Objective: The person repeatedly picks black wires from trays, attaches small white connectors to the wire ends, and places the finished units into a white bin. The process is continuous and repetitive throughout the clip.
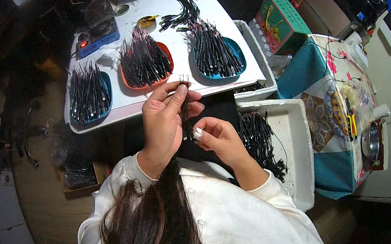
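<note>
My left hand (164,119) is closed around a small bundle of short black cables (185,112), held upright just off the table's front edge. Thin bare wire ends stick up above its thumb. Beside it, the fingers of my right hand (226,140) are pinched together at the lower ends of the bundle. Something small and white shows at its thumb tip; whether it is a wrap or a held part I cannot make out. Piles of similar cables fill an orange tray (170,64), a blue tray (242,52) at the right and another blue tray (108,84) at the left.
More cables lie in a white foam box (299,156) at my right. The white table (144,11) also bears loose cables (181,7), a blue device (98,45) with a red light and a small yellow dish (146,22). A cloth-covered stand (298,75) stands farther right.
</note>
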{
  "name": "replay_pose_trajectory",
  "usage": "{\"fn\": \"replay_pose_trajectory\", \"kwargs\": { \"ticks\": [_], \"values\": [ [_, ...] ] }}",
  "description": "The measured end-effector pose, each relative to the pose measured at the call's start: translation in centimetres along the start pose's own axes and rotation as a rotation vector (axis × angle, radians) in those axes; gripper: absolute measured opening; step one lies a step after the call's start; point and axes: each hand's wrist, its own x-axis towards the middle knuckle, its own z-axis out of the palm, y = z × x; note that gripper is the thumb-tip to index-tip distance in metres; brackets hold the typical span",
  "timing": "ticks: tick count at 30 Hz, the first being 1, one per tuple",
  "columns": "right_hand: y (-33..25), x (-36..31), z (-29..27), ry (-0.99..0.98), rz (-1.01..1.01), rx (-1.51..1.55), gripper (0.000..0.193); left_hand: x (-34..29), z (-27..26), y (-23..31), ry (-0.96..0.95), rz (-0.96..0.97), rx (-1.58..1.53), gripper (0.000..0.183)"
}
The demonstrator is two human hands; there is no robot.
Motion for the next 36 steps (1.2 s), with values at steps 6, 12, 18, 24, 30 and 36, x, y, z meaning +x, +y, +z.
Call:
{"fn": "replay_pose_trajectory", "kwargs": {
  "ticks": [6,12,18,24,30,36],
  "values": [
    [-4.1,0.5,-1.1,0.118,-0.280,-0.345,0.016,-0.8,-0.3,0.1,-0.102,0.064,0.091,0.014],
    [-7.6,2.1,-1.4,-0.001,-0.576,-0.507,0.024,-1.6,-0.6,1.4,-0.207,-0.140,0.030,0.015],
    [-8.1,2.6,-0.9,-0.085,-0.741,-0.700,0.018,-1.8,-0.9,2.0,-0.247,-0.270,0.010,0.015],
    [-5.9,1.3,0.7,0.182,-0.511,-0.433,0.012,-2.6,-0.5,0.4,-0.192,0.245,0.449,0.012],
    [-3.7,0.8,1.1,0.157,-0.531,-0.181,0.017,-2.2,-1.2,0.5,-0.224,0.070,0.299,0.012],
    [-5.5,1.3,-1.2,-0.024,-0.688,-0.369,0.020,-2.4,-1.4,1.9,-0.313,-0.324,0.034,0.016]
  ]
}}
